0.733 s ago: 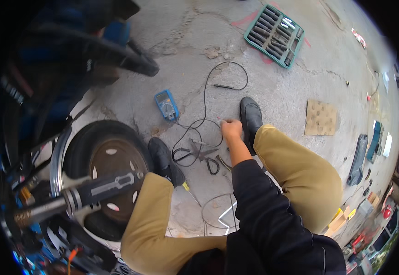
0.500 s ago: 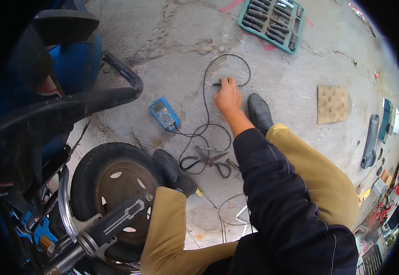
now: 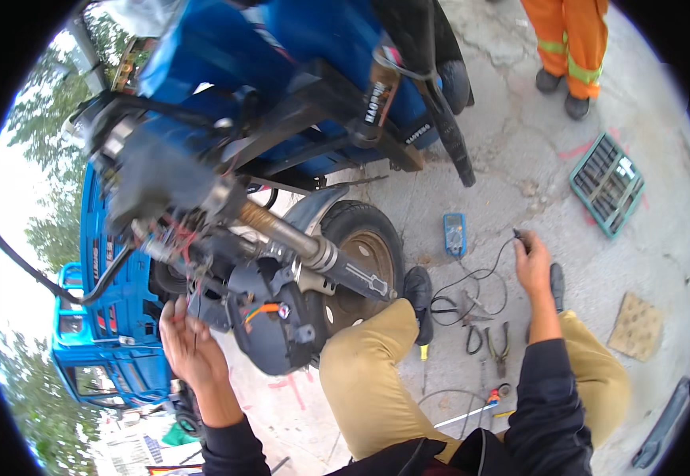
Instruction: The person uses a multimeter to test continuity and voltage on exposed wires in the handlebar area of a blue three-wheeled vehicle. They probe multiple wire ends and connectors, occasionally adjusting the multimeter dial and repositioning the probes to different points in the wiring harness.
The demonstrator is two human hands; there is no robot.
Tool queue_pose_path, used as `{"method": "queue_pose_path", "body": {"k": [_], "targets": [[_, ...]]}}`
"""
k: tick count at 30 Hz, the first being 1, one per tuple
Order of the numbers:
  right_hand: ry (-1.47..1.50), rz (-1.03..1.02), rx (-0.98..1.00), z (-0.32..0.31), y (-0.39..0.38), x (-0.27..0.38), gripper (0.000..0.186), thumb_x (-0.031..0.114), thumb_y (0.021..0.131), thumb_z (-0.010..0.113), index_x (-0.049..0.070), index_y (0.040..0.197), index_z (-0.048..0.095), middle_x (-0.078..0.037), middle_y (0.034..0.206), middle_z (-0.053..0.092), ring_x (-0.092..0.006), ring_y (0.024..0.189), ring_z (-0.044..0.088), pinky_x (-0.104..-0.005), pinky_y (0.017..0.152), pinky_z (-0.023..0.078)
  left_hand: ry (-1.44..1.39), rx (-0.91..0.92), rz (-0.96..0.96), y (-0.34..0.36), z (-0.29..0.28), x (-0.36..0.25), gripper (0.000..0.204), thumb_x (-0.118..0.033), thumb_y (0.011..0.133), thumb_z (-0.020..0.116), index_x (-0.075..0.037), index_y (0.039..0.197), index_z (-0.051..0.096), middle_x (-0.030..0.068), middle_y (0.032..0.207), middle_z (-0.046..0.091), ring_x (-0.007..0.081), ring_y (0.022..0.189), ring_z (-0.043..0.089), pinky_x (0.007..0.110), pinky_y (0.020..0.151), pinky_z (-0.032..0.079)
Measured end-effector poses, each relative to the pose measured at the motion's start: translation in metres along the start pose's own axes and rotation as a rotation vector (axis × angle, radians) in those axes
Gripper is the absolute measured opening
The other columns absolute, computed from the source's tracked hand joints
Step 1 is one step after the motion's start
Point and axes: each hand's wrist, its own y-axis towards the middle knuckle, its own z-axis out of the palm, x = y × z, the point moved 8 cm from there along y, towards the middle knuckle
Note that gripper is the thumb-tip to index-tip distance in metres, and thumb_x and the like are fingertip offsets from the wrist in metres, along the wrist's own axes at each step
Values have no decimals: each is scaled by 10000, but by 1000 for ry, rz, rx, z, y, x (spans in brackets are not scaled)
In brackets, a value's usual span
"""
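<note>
My right hand (image 3: 534,262) is closed around a black multimeter probe (image 3: 517,235), held above the concrete near my right shoe. Its black lead (image 3: 484,274) loops back to a blue multimeter (image 3: 454,234) lying on the ground. On the other side, my left hand (image 3: 189,337) is raised beside the vehicle's exposed wiring (image 3: 178,242). Its thumb and fingers appear to pinch a thin dark wire, partly hidden by the hand. Close by hangs a black rounded housing (image 3: 270,337) with an orange cable (image 3: 262,312) on it.
A fork tube (image 3: 345,266) and a wheel (image 3: 367,246) stand ahead of my left knee. Pliers (image 3: 500,349), scissors (image 3: 474,329) and a screwdriver (image 3: 424,357) lie between my feet. A green socket case (image 3: 608,186) and cardboard (image 3: 636,327) lie right; a person in orange trousers (image 3: 571,40) stands beyond.
The view has swung left, bringing in the wiring, a blue vehicle and my left hand. My right hand still holds the probe, now with its tip pointing upward.
</note>
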Motion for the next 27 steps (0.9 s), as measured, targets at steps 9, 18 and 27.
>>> {"method": "queue_pose_path", "body": {"k": [9,18,27], "targets": [[112,-682,60,-73,-57,288,310,34,990,659,22,1300,673,-40,879,619,-122,760,568,-260,714,477,-375,-48,-160,32,-10,10,321,-249,1108,517,6,1285,597,123,1118,706,146,818,593,288,706,470],[179,-945,251,-38,-108,455,369,55,994,659,37,1363,670,-13,823,668,-65,653,546,-225,614,457,-415,35,-314,58,-2,-3,231,-184,1035,636,-3,1179,636,19,748,613,105,603,558,254,523,429],[198,-655,713,55,-157,489,302,66,988,696,5,1283,711,-26,853,676,-94,756,596,-244,703,493,-264,36,-378,104,-16,5,225,-168,1044,603,-11,1196,657,15,693,601,97,511,517,246,443,377]]}}
